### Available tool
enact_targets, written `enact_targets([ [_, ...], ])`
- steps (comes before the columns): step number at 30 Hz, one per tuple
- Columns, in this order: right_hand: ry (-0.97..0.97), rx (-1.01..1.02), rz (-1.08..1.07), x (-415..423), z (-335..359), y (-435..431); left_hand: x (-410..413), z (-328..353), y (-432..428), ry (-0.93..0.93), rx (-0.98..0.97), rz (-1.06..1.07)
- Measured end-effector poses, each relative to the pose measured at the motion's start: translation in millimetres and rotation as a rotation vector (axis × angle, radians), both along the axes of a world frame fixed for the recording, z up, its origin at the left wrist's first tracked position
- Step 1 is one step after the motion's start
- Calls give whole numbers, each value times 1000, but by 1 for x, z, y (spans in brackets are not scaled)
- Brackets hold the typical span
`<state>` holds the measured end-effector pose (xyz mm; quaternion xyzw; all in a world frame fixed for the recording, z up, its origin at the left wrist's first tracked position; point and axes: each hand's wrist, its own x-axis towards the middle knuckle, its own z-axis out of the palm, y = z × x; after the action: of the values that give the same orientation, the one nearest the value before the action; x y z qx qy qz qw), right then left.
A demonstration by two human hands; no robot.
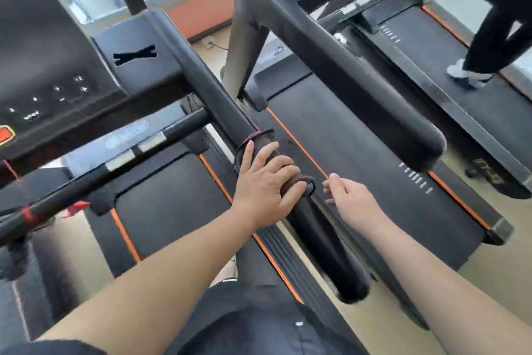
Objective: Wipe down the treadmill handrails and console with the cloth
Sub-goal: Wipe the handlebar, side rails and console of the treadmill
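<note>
Rows of treadmills (354,135): left hand (263,184) grips the cloth (256,140) round the handrail (198,72), wrapping it for full contact; right hand (349,196) hovers beside, loosely curled, empty.

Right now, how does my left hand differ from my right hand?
The left hand grips the dark cloth wrapped round the handrail. The right hand touches neither and hangs in the air just beside the rail. The left hand's fingers curl over the rail, while the right hand's fingers are loosely curled and hold nothing visible. Both hands are bare and reach forward, side by side.
</note>
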<state>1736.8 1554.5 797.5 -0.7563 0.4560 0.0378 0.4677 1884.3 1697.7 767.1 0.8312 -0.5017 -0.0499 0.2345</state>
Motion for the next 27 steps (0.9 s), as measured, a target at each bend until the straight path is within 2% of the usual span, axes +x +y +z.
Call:
enact_targets([
  [7, -47, -42, 18, -88, -8, 32, -113, -11, 3, 7, -42, -6],
  [14, -66, -40, -148, -162, -15, 38, -206, -8, 6, 82, -10, -94],
  [21, -135, 139, -406, -200, -8, 27, -262, 4, -2, 24, 245, -305],
  [22, -145, 136, -412, -208, -3, 25, -268, 10, -10, 90, 283, -288],
  [24, -147, 82, -426, -227, 4, 18, -274, 23, -28, 381, 317, -143],
  [27, -137, -33, -443, -250, 15, 9, -270, 43, -57, 917, 146, 161],
])
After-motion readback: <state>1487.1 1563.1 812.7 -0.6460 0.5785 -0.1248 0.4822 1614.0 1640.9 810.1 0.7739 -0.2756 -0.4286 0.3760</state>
